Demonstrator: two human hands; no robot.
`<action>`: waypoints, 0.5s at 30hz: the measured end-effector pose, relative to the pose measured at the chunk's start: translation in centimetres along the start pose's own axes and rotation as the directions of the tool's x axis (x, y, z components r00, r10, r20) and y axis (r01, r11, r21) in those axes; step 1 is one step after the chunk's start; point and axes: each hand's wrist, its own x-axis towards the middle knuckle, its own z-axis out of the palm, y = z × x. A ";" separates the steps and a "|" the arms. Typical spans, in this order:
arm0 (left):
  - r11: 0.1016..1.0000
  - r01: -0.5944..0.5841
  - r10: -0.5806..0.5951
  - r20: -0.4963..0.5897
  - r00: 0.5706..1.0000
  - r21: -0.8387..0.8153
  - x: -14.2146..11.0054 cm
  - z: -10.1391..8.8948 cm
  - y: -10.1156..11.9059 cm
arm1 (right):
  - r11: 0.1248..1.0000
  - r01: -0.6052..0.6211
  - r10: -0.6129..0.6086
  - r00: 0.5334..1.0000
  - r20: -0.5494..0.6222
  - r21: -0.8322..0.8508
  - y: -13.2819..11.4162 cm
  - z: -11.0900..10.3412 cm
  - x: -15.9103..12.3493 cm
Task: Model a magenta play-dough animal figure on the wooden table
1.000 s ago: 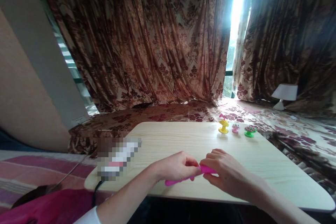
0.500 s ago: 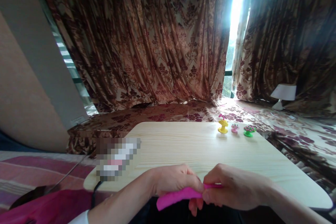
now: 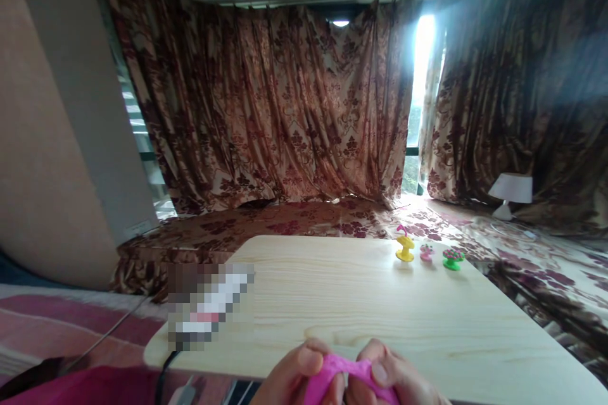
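A soft pink piece of modelling clay (image 3: pixel 349 367) is bent in an arch between my two hands at the table's near edge. My left hand (image 3: pixel 297 372) is closed on its left end, the thumb pressed on top. On the other end, my right hand (image 3: pixel 396 376) pinches the clay with thumb and fingers. The lower parts of both hands run out of the picture. Farther off on the table stand a yellow clay figure (image 3: pixel 405 249) with a pink curl on top, a small pink one (image 3: pixel 426 253) and a green one (image 3: pixel 453 259) with pink dots.
The pale wooden table (image 3: pixel 304 291) has a blurred-out device (image 3: pixel 213 304) at its left, with a black cable (image 3: pixel 164 373) hanging over the edge. Behind are a flower-patterned ledge (image 3: pixel 304 218), curtains (image 3: pixel 304 107) and a white lamp (image 3: pixel 512 190).
The clay has gone from a nearly straight roll to a bent arch. Both hands sit lower in view, thumbs now on top. The camera has tilted up.
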 end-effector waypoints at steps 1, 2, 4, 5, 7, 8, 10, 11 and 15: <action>0.998 -0.053 0.054 0.049 0.997 -0.027 -0.6 -0.2 1.0 | 0.997 -0.003 0.003 1.000 -0.007 -0.081 -0.4 -0.1 0.0; 0.992 -0.113 0.119 0.096 0.988 -0.062 -1.2 -0.3 2.3 | 0.981 -0.017 0.012 1.000 -0.025 -0.193 -1.0 -0.2 0.2; 0.945 -0.285 0.309 0.151 0.939 -0.159 -2.3 -0.5 5.0 | 0.901 -0.070 0.037 0.996 -0.084 -0.427 -2.9 -1.0 1.1; 0.923 -0.346 0.365 0.101 0.925 -0.169 -2.7 -0.6 6.2 | 0.830 -0.116 0.052 0.990 -0.130 -0.546 -4.0 -1.6 2.0; 0.933 -0.352 0.348 -0.052 0.936 -0.073 -3.1 -0.6 7.7 | 0.764 -0.142 0.048 0.985 -0.164 -0.630 -5.9 -3.0 4.7; 0.952 -0.307 0.304 -0.093 0.948 -0.014 -3.0 -0.5 8.0 | 0.718 -0.157 0.040 0.982 -0.186 -0.678 -6.4 -3.6 6.3; 0.971 -0.223 0.235 -0.162 0.958 0.088 -2.4 0.0 7.8 | 0.607 -0.189 0.007 0.972 -0.233 -0.771 -6.5 -4.7 9.8; 0.971 -0.201 0.224 -0.197 0.954 0.132 -2.1 0.2 7.4 | 0.547 -0.198 -0.019 0.968 -0.249 -0.813 -5.9 -5.0 11.4; 0.919 -0.164 0.274 -0.283 0.919 0.358 -1.3 0.7 5.8 | 0.334 -0.187 -0.120 0.964 -0.238 -0.924 -2.1 -5.2 15.5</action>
